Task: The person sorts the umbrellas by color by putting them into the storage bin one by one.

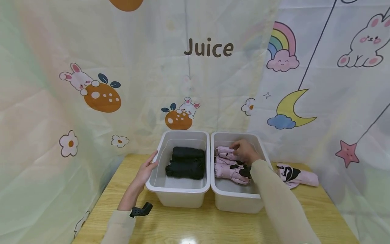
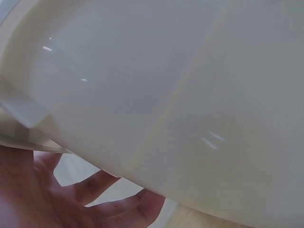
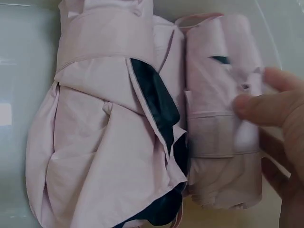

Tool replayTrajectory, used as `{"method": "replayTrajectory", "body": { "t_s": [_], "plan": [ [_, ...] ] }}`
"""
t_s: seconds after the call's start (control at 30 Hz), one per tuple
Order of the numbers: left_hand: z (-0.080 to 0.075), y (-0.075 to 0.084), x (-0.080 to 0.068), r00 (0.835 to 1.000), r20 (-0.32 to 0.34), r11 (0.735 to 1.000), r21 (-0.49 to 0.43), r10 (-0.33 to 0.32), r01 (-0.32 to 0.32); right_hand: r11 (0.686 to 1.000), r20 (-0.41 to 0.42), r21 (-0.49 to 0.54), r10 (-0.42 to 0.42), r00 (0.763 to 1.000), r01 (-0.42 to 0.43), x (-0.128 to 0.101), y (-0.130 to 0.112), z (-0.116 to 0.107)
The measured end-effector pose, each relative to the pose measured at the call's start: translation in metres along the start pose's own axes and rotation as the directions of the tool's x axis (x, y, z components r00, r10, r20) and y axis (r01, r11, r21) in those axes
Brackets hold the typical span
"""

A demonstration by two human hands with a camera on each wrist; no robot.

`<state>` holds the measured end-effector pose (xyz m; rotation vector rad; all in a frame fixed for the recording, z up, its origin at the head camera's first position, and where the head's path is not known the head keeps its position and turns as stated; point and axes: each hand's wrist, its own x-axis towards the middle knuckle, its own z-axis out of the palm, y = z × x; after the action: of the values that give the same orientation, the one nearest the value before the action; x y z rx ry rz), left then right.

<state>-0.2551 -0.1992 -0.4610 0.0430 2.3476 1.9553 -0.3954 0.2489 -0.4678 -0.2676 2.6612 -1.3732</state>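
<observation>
Two white bins stand side by side on a wooden table [image 1: 170, 227]. The left bin [image 1: 158, 184] holds folded black umbrellas [image 1: 186, 162]. In the right bin [image 1: 233, 200] lie two folded pink umbrellas [image 1: 228, 167]. My right hand [image 1: 242, 149] reaches into this bin and curls round the farther pink umbrella [image 3: 221, 114], thumb on top; the right hand [image 3: 266, 104] shows at the frame's right edge. Beside it lies the other pink umbrella [image 3: 104, 142], with dark lining showing. My left hand [image 1: 150, 164] rests flat against the left bin's outer wall [image 2: 166, 95]; the left hand [image 2: 95, 199] has straight fingers.
A third pink umbrella [image 1: 297, 176] lies on the table to the right of the bins. Printed cartoon curtains [image 1: 91, 84] close in the table at the back and both sides. A black wrist mount [image 1: 141, 210] sits on my left forearm.
</observation>
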Motion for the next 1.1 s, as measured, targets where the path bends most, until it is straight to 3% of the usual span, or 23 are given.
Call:
{"method": "replayTrajectory", "body": {
  "t_s": [0.13,0.4,0.53,0.63,0.7,0.87,1.1],
  "plan": [
    [0.002,0.000,0.000,1.000,0.002,1.000,0.002,0.009,-0.009,0.998,-0.025,-0.063,0.002,1.000,-0.004,-0.001,-0.001,-0.004],
    [0.005,0.004,0.005,1.000,0.008,1.000,0.003,0.014,-0.014,0.998,-0.028,0.026,0.058,0.998,-0.057,-0.003,0.000,-0.011],
    [0.006,0.008,0.006,0.999,0.033,1.000,-0.004,-0.001,0.001,0.998,-0.045,-0.024,0.051,0.998,-0.052,-0.006,-0.006,-0.022],
    [0.006,0.014,0.003,0.999,0.044,1.000,-0.013,-0.015,0.015,0.988,-0.072,-0.153,-0.014,0.997,0.003,-0.008,-0.018,-0.036],
    [0.005,0.019,-0.001,0.998,0.051,1.000,-0.007,-0.024,0.025,0.982,-0.083,-0.178,-0.073,0.994,0.058,-0.010,-0.028,-0.044],
    [0.002,0.017,-0.003,0.998,0.049,0.999,0.002,-0.042,0.042,0.976,-0.129,-0.135,-0.191,0.973,0.173,-0.023,-0.049,-0.068],
    [-0.005,0.002,0.000,1.000,0.022,0.998,0.055,-0.016,0.014,0.965,-0.173,-0.153,-0.238,0.956,0.212,-0.059,-0.050,-0.117]
  ]
}}
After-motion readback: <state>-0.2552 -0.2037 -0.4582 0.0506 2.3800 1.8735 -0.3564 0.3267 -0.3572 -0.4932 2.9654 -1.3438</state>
